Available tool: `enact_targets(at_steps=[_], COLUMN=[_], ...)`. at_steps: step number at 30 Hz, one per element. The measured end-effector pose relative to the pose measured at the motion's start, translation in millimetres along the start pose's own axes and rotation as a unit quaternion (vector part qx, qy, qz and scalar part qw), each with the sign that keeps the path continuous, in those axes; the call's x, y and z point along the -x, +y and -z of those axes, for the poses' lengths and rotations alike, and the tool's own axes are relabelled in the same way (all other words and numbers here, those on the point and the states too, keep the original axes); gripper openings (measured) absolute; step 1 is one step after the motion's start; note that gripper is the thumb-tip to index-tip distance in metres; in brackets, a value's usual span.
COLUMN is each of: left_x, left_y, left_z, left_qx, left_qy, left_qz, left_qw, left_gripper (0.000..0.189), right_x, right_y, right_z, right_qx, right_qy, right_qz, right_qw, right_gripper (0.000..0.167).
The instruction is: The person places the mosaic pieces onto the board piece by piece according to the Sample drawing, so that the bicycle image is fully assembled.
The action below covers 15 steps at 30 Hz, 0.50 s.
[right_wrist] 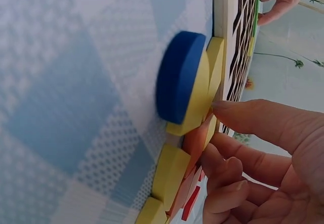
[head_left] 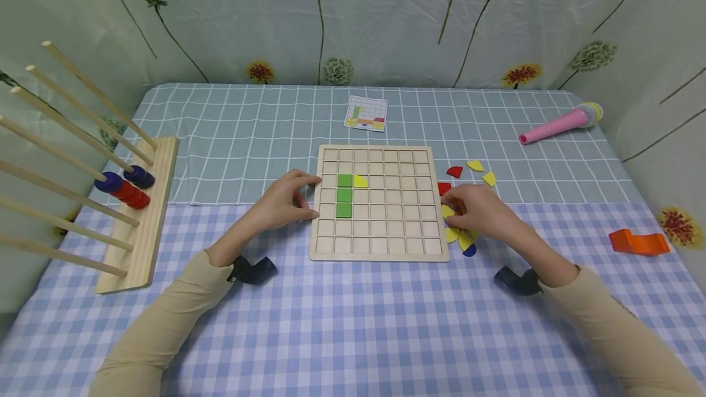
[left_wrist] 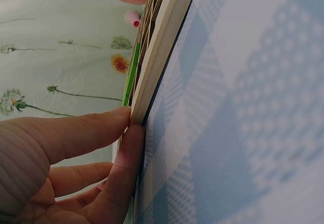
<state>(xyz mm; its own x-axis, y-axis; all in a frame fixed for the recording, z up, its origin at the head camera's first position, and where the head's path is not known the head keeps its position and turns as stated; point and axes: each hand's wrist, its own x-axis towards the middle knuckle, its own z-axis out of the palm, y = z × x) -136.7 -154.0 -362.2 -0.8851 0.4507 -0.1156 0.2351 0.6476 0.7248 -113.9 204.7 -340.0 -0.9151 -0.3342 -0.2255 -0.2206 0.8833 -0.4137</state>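
A square wooden grid board (head_left: 397, 219) lies on the table. Green squares (head_left: 344, 195) stand in one column, with a yellow quarter-round piece (head_left: 361, 182) beside the topmost. At the board's left edge, my left hand (head_left: 284, 201) touches the rim with thumb and forefinger spread apart; in the left wrist view the fingertips rest on the wooden edge (left_wrist: 161, 46). My right hand (head_left: 477, 208) is at loose pieces by the right edge, its thumb and fingers around yellow and orange pieces (right_wrist: 195, 143); whether one is pinched is unclear. A blue piece (right_wrist: 179, 77) lies on a yellow one.
Above the board lies a small pattern card (head_left: 366, 113). On the left stands a wooden peg rack (head_left: 160, 201) with red and blue rings. A pink toy microphone (head_left: 559, 124) and an orange block (head_left: 638, 242) are at right. Red pieces (head_left: 455, 171) lie near the board.
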Motion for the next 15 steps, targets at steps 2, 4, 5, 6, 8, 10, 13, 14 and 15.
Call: enact_targets(at_steps=[2, 4, 5, 6, 8, 10, 13, 14, 15], left_x=[0.0, -0.1, -0.2, -0.2, -0.3, -0.4, -0.5, -0.5, -0.7], left_y=[-0.2, -0.3, -0.3, -0.3, -0.3, -0.2, -0.4, -0.5, -0.6], left_z=[0.0, 0.0, 0.0, 0.0, -0.1, -0.2, -0.2, -0.2, -0.3], left_qx=[0.000, -0.001, -0.001, -0.001, -0.001, -0.001, 0.001, 0.002, 0.003], left_qy=[0.000, 0.000, -0.001, -0.001, -0.002, -0.002, 0.000, 0.000, 0.000], left_qz=[0.000, 0.001, 0.001, 0.002, 0.002, 0.003, 0.002, 0.002, 0.002], left_qw=[1.0000, 1.0000, 1.0000, 1.0000, 1.0000, 1.0000, 1.0000, 1.0000, 1.0000], left_gripper=[0.068, 0.068, 0.068, 0.068, 0.067, 0.067, 0.067, 0.067, 0.067], right_x=[-0.3, -0.6, -0.5, -0.3, 0.3, 0.9, 1.0, 1.0, 1.0], right_y=[-0.1, 0.2, 0.4, 0.7, 1.0, 1.5, 2.6, 3.2, 3.9], right_z=[0.3, 0.7, 0.9, 1.1, 1.3, 1.7, 2.4, 2.9, 3.4], right_qx=[0.001, -0.001, -0.004, -0.007, -0.014, -0.026, -0.043, -0.047, -0.049], right_qy=[-0.002, -0.004, -0.006, -0.007, -0.008, -0.011, -0.020, -0.022, -0.024], right_qz=[-0.001, -0.001, 0.000, 0.000, 0.002, 0.002, -0.006, -0.007, -0.008], right_qw=[1.0000, 1.0000, 1.0000, 1.0000, 0.9999, 0.9996, 0.9989, 0.9986, 0.9985], right_gripper=[0.030, 0.029, 0.028, 0.026, 0.023, 0.020, 0.013, 0.011, 0.009])
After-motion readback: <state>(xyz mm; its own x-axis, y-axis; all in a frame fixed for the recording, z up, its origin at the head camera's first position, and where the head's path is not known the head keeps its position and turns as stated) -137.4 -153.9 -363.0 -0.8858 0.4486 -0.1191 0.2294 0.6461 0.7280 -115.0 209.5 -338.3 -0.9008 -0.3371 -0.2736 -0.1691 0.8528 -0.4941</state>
